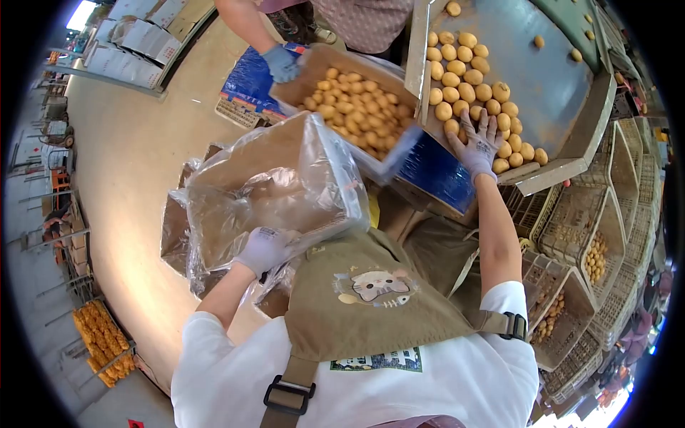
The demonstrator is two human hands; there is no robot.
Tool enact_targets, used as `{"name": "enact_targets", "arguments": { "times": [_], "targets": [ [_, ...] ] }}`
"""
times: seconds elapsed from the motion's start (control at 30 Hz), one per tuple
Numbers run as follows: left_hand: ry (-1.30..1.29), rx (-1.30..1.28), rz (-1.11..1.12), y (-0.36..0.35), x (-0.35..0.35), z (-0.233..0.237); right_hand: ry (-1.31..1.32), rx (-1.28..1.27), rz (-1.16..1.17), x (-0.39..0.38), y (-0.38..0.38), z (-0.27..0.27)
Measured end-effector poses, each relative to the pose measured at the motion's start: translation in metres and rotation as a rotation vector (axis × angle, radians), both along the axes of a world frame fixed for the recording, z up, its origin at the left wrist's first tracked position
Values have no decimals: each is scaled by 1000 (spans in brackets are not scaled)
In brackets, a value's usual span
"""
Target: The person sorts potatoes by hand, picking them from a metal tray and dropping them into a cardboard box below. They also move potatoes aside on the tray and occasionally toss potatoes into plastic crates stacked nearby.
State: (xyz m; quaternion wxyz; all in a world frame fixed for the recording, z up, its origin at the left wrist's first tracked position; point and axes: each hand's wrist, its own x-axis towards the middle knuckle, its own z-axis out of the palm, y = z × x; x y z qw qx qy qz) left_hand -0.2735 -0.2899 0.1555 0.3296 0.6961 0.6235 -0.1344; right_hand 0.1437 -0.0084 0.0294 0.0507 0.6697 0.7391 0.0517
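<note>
Closest to us hangs our olive-green cloth apron (371,299) with a cat printed on it, worn over a white T-shirt (442,385).

Far left, on the floor, a stack of orange fruit (103,342) sits well apart from us. Our left hand (265,247), in a pale work glove, is curled shut on the near edge of a brown cardboard box lined with a clear plastic bag (278,185); the box tilts with its mouth towards us.

Just beyond it, a co-worker's blue-gloved hand (282,63) holds the far corner of a second open cardboard box (292,84), filled with small round yellow fruits. That box rests on a blue-wrapped carton (435,175).

Our right hand (477,146), also gloved, lies palm down with fingers spread on the heap of round yellow fruits (464,89); it grips nothing that we can see. The heap lies at the near edge of the grey-blue sloping table (549,85), against its wooden rim.

Far right, tan plastic mesh crates (578,228) stand in rows, some holding the same fruits.
</note>
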Motion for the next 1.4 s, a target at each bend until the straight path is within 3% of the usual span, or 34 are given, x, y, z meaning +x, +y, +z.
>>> {"name": "enact_targets", "arguments": {
  "times": [0.1,0.33,0.43,0.53,0.73,0.83,0.87,1.03,1.17,1.33,1.4],
  "targets": [
    [-3,24,-153,27,17,-4,-5,17,8,0,1,-2],
    [-189,51,-385,97,81,-63,51,56,38,3,5,-8],
    [-19,-59,-589,142,109,-82,56,38,31,3,6,-4],
    [-16,-185,-570,167,117,-88,67,77,61,7,7,-11],
    [-101,-136,-496,198,105,-141,128,67,81,3,9,-2],
    [-81,-85,-639,195,134,-142,237,129,105,8,7,-15],
    [3,-173,-771,204,155,-119,254,135,102,8,7,-17],
    [-236,-171,-1027,201,241,-128,271,98,87,12,11,-17],
    [-65,-218,-1256,200,300,-142,291,57,41,12,12,-16],
    [-102,-219,-1152,181,319,-192,316,40,-4,11,11,-10],
    [-254,-364,-988,194,314,-184,340,24,-14,12,11,-9]
  ]
}}
